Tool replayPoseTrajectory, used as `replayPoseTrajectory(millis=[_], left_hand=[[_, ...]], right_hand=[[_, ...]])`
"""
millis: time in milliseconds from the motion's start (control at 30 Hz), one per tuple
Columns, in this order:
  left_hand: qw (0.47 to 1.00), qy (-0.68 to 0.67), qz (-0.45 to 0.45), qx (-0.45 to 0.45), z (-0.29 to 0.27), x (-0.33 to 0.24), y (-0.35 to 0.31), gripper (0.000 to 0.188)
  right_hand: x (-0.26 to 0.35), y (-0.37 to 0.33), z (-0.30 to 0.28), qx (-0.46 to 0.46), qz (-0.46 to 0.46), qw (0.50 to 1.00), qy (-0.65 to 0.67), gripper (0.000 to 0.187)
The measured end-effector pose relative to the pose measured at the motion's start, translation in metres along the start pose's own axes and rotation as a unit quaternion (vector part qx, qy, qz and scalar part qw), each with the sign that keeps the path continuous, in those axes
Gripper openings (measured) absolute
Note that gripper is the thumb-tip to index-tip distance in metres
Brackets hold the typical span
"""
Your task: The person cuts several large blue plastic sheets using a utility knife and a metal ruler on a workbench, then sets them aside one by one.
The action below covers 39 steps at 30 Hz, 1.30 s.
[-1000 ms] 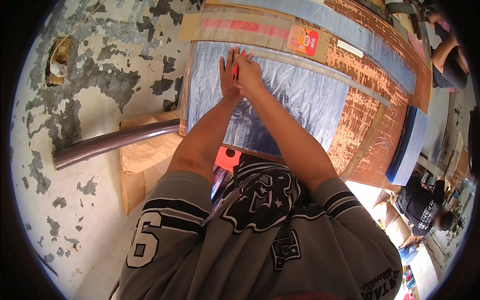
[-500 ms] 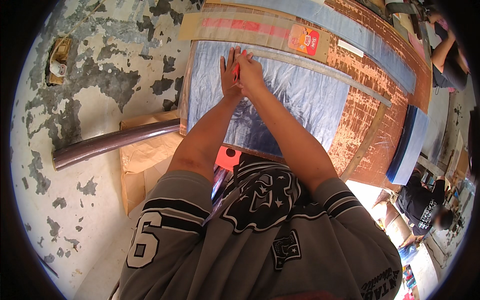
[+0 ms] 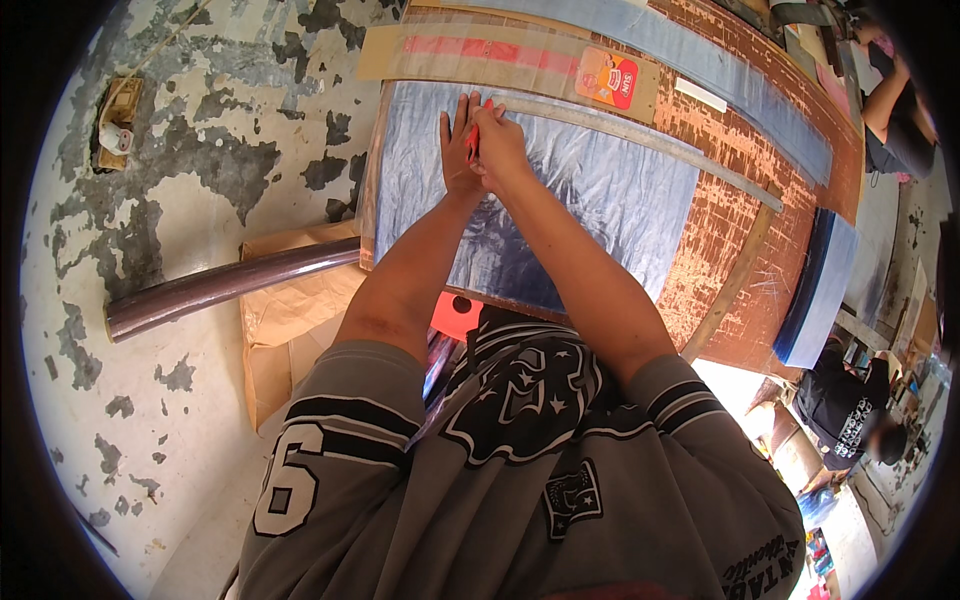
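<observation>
A glossy bluish plastic sheet (image 3: 620, 220) lies wrinkled on a worn brown board table (image 3: 740, 280). Along its far edge runs a long, flat straightedge (image 3: 650, 150). My left hand (image 3: 460, 155) presses down near the sheet's far left part, fingers stretched out and close to the left end of the straightedge. Right beside it, my right hand (image 3: 503, 148) is closed around a slim red tool that looks like a utility knife (image 3: 473, 146). The fingers hide most of the tool, and its tip cannot be made out.
Beyond the straightedge lie a cardboard strip (image 3: 380, 55) with an orange-red label (image 3: 608, 78), and a long bluish strip (image 3: 760, 85). A thin wooden strip (image 3: 735, 275) and folded blue sheets (image 3: 815, 290) are at right. A dark roll (image 3: 230, 290) juts left. Two other people are at far right.
</observation>
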State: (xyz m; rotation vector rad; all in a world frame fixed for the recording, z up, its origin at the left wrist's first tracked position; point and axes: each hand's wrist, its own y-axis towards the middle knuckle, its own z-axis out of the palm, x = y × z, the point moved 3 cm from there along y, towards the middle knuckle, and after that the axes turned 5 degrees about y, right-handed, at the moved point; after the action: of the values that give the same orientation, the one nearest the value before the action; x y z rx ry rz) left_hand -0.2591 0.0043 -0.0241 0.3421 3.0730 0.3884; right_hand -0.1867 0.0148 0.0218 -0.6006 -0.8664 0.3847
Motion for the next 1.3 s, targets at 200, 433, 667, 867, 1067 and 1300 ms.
replayPoseTrajectory(millis=[200, 433, 667, 867, 1067, 1300], left_hand=[[1.000, -0.003, 0.003, -0.008, 0.001, -0.001, 0.001, 0.057], [1.000, -0.024, 0.004, -0.019, 0.001, 0.000, 0.000, 0.054], [0.997, -0.055, -0.002, -0.045, -0.001, -0.008, 0.006, 0.049], [0.999, -0.004, 0.019, -0.042, 0.007, -0.005, 0.002, 0.049], [0.998, -0.039, 0.015, -0.050, -0.011, -0.004, 0.000, 0.049], [0.999, 0.015, 0.012, -0.048, 0.002, -0.002, 0.001, 0.049]], right_hand=[[0.001, 0.002, -0.002, -0.008, 0.009, 1.000, 0.018, 0.034], [-0.003, 0.003, -0.004, -0.022, 0.013, 0.999, -0.021, 0.036], [-0.005, 0.010, -0.009, -0.023, -0.004, 1.000, -0.010, 0.039], [-0.013, 0.009, -0.007, -0.026, 0.007, 1.000, 0.007, 0.038], [-0.009, -0.001, 0.000, -0.028, 0.014, 0.999, 0.007, 0.035], [-0.008, -0.006, 0.003, -0.037, -0.001, 0.999, -0.007, 0.045]])
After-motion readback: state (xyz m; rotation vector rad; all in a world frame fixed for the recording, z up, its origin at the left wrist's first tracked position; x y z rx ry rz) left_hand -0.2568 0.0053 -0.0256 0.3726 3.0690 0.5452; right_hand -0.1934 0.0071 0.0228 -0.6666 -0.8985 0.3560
